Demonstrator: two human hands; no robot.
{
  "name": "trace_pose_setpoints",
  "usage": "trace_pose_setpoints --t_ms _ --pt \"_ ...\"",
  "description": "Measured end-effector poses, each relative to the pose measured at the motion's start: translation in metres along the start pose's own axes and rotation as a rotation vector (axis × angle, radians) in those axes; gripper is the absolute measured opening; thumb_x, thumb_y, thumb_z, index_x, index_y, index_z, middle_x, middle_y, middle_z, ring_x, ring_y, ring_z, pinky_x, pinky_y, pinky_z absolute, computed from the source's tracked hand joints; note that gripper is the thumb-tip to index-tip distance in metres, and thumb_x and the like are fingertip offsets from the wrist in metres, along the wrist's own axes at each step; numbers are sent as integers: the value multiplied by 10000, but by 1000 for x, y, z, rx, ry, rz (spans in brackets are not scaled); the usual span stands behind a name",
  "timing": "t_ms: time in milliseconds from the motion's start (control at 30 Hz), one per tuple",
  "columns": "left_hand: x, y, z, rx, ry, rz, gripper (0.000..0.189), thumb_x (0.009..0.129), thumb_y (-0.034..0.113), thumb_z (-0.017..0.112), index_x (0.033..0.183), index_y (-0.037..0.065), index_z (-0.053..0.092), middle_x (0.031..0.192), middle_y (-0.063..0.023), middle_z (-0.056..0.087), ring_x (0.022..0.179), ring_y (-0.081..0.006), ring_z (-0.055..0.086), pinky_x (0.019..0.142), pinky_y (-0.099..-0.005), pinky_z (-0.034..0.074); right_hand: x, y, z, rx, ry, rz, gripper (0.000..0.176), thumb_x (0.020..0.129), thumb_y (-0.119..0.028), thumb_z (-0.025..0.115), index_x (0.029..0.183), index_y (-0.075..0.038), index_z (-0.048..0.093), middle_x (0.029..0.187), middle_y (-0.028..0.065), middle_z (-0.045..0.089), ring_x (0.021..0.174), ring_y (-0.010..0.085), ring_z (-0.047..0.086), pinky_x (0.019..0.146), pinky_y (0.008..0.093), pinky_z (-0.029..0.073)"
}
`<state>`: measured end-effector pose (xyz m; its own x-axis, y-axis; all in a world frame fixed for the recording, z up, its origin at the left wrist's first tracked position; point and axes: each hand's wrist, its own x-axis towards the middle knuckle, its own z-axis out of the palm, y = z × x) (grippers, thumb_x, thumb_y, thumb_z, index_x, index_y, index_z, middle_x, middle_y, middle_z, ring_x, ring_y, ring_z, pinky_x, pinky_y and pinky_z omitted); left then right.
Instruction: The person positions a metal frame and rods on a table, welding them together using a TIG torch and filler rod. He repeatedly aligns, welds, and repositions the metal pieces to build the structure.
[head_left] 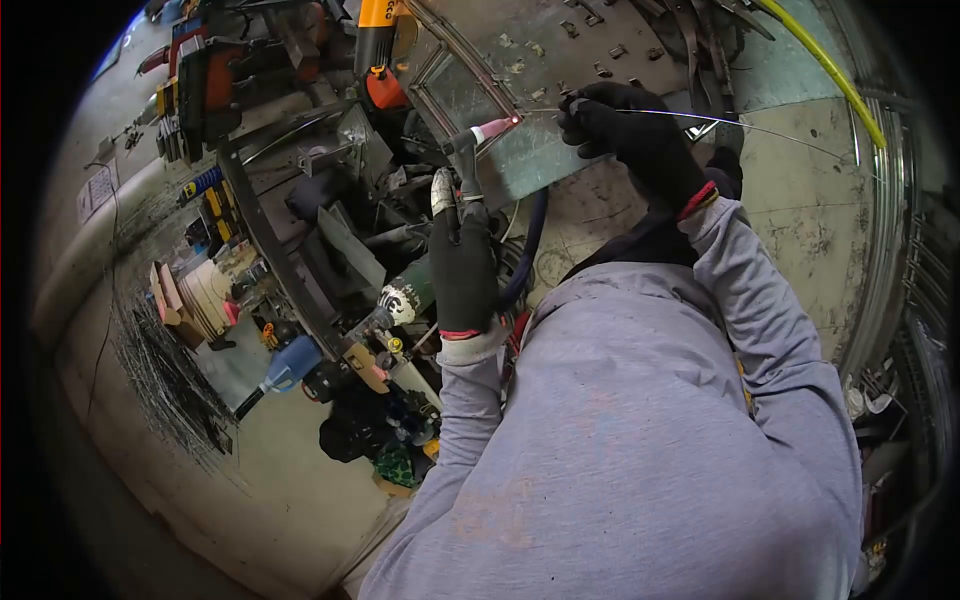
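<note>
- Your left hand point(465, 265), in a black knit glove with a red band at the cuff, was wrapped tight round the torch point(468, 165). The fingers were closed on its dark handle and its pink cup pointed up at the work.
- Your right hand point(625, 130), gloved the same way, pinched the filler rod point(720, 121), a thin, straight, bright wire running off to the right past your wrist.
- Rod end and torch cup met at a small orange glow point(515, 120) on the metal sheet point(530, 160) — flat, grey and scuffed, lying just beyond your hands.
- The count: two black gloves, one torch, one rod, one glowing spot.
- A dark blue cable point(535, 235) curved down from the torch between your two grey sleeves.
- The worktop point(800, 200) under your right arm was pale, scratched and stained.
- Several small metal offcuts point(600, 50) lay scattered on the far side of the sheet — too small to count surely.
- One yellow hose point(830, 70) arced across the top right corner.
- One orange tool point(380, 30) stood beyond the sheet, up top.
- Off to your left, a rack point(190, 90) was crammed with orange and black gear, too jumbled to tell piece from piece.
</note>
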<state>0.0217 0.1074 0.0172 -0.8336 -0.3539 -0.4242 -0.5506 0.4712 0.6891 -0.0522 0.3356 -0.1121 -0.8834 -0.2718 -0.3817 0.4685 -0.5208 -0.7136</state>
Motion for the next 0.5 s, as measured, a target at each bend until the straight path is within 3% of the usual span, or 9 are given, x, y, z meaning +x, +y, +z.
trace_pose_setpoints --t_ms 300,400,467,500 --pt "0 5 5 -102 19 -20 225 1089 266 609 1098 42 621 836 -8 632 585 -78 519 513 -245 400 0 -1 -1 -13 -4 44 304 1076 -237 660 1276 -9 684 1096 89 778 950 184 769 808 315 610" --pt "2 4 3 -78 8 2 238 1096 254 604 1217 49 606 843 -13 639 584 -76 520 512 -242 401 0 -1 0 -15 3 44 302 1076 -235 658 1277 -10 683 1102 91 778 952 182 769 810 316 610" --pt "1 5 0 -33 -35 -109 567 1102 148 553 1629 3 402 988 -1 644 723 -43 491 609 -239 410 -1 -2 2 -17 8 47 304 1076 -236 659 1278 -11 682 1103 91 779 956 182 770 811 315 610" --pt "1 7 1 -33 -35 -109 567 1102 148 553 1629 3 402 988 -1 644 723 -43 491 609 -239 410 -1 -4 3 1 13 47 267 1054 -207 669 1229 -7 696 1073 88 776 919 174 767 796 312 616"
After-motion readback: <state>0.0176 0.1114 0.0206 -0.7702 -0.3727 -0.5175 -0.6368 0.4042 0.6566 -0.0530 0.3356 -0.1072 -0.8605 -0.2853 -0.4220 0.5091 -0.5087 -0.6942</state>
